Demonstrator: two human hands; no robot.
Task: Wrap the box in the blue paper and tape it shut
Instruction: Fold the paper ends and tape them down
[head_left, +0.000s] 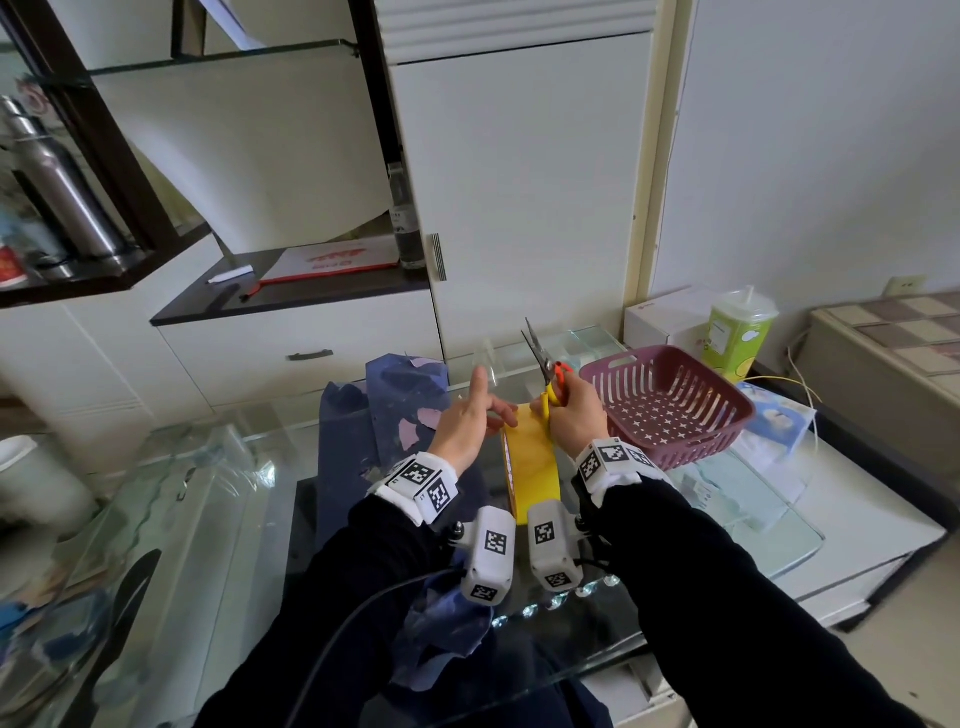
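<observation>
Crumpled blue paper (363, 431), torn in spots to show pink, covers the box on the glass table (218, 499), just left of my hands. My left hand (467, 421) pinches the far end of a yellow tape strip (530, 462), its index finger pointing up. The tape hangs down between my wrists; the roll is hidden behind the wrist-mounted cameras. My right hand (576, 410) grips the orange-handled scissors (545, 358), blades apart and pointing up and away, above the strip's far end.
A maroon plastic basket (670, 400) stands right of my right hand. Behind it are a green lidded cup (735, 338) and a white box (670, 314). More blue paper (447, 634) hangs off the table's near edge. White cabinets stand behind.
</observation>
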